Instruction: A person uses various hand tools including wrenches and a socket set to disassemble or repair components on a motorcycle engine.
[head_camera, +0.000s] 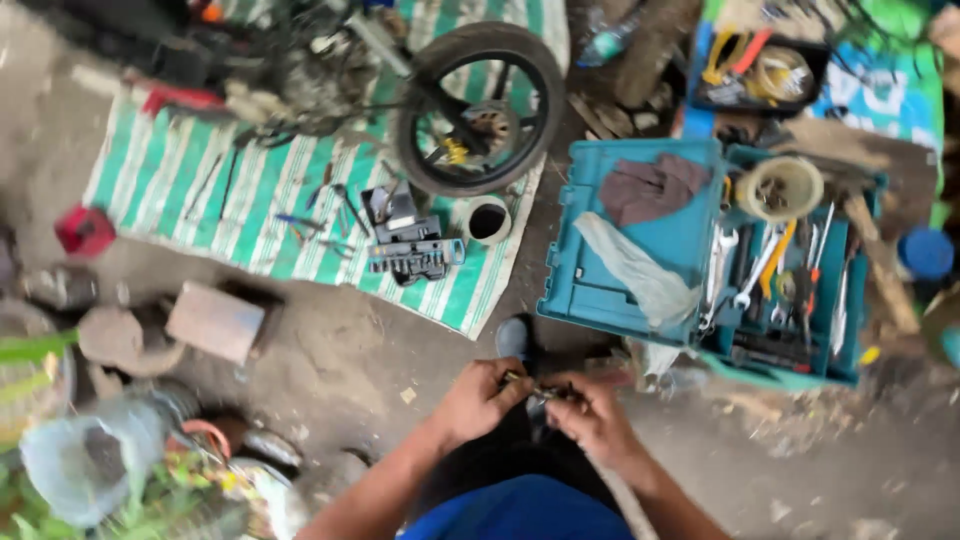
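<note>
Left hand (482, 398) and right hand (592, 415) both closing on small metal part (540, 392), meeting above ground, teal toolbox (620, 290) lying open nearby.

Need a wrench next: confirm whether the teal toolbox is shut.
No: the teal toolbox lies open, wrenches showing in its tray.
</note>
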